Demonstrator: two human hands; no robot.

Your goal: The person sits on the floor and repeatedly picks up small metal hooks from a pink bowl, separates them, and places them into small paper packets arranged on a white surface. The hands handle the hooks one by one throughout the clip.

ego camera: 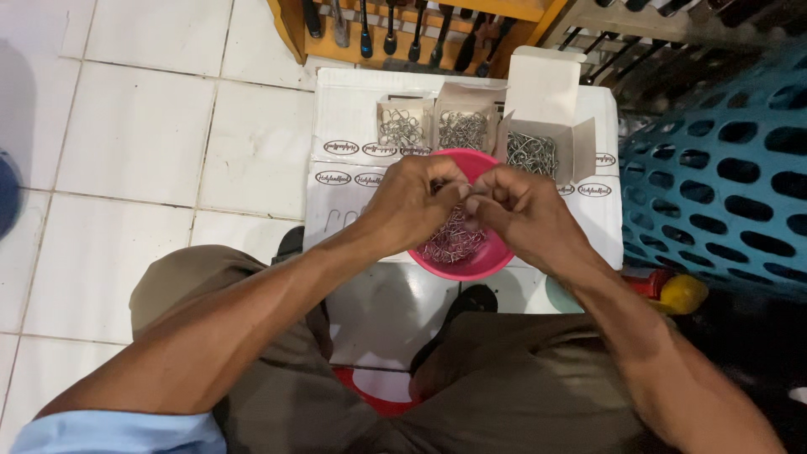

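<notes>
A white tiled floor (134, 126) is seen from above, with a flat white cardboard carton (353, 109) laid on it and serving as a low work surface. Behind the carton a yellow wooden rack of tools (403, 34) is visible, and a blue perforated plastic basket (731, 168) stands at the right. Three small open cardboard boxes of metal hooks (462, 126) are lined up along the carton's far part. Just in front of them a pink plastic bowl (471, 261) is placed, holding a loose heap of small metal hooks (454, 240).

Both hands are held together directly above the bowl, nearly touching at the fingertips. The left hand (412, 202) is curled, thumb and fingers pinched, and the right hand (525, 210) is pinched likewise; something small and thin appears to be gripped between them, probably one hook, though it is too small to be made out with certainty. The heap lies straight below the fingertips, about equally near to either hand, and the boxes lie just beyond, away from the body. No single long axis can be read from the tangled heap.
</notes>
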